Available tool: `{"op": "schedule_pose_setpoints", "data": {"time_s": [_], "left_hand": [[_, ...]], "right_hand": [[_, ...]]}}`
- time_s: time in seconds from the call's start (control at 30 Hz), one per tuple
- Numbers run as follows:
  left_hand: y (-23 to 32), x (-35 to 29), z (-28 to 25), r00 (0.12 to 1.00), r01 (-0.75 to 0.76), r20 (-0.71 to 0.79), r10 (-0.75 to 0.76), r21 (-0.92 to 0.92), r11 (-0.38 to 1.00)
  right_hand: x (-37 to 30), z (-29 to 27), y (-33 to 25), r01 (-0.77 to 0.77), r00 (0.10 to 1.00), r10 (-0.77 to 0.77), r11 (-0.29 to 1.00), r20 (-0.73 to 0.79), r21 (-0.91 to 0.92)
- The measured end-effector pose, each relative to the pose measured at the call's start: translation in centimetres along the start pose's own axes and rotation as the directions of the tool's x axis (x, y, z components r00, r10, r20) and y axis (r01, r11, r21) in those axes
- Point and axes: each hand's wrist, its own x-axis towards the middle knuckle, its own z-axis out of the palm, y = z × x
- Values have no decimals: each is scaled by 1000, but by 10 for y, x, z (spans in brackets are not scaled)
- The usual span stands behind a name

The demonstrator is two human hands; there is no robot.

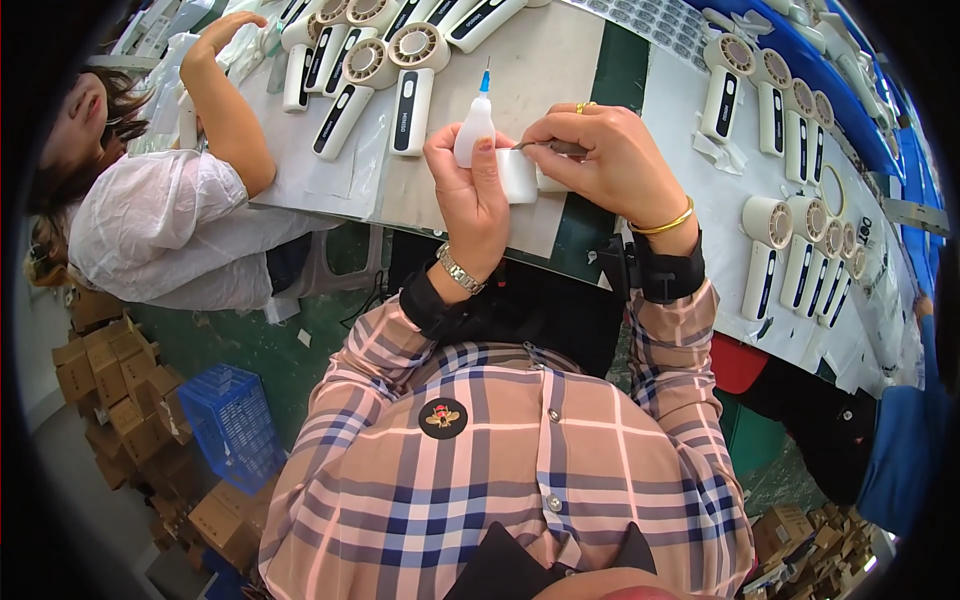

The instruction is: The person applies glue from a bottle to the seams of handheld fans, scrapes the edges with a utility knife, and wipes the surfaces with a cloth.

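Observation:
My left hand [472, 195] is closed round a small white squeeze bottle [479, 122], which points upward with a thin needle on its blue tip. Against the thumb of that hand sits a white, smooth plastic piece [517, 178]; its full shape is hidden. My right hand [618, 150] pinches a slim dark metal tool, which looks like tweezers [565, 147], with its tip at the upper edge of the white piece. A bit of white shows beneath the right fingers, and I cannot tell whether it belongs to the same piece.
Several white handheld fans [410, 110] lie at the far left of the table, and more fans [722, 100] stand in rows on the right. A sheet of round grey parts [660, 25] is at the back. Someone in a white garment [170, 225] works at the left, near a blue crate [228, 425].

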Motion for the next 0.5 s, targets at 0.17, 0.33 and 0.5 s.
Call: {"op": "schedule_pose_setpoints", "data": {"time_s": [0.17,0.33,0.5], "left_hand": [[0,2,-1,998,41,40,-38,-69,997],[-30,0,-27,944,-321,230,236,804,501],[-30,-3,-29,997,-64,2,78,597,800]], "right_hand": [[2,-5,-1,11,999,-13,998,-36,-58],[-3,-2,15,-44,999,45,997,-9,58],[-5,3,17,19,995,-14,999,-98,46]]}}
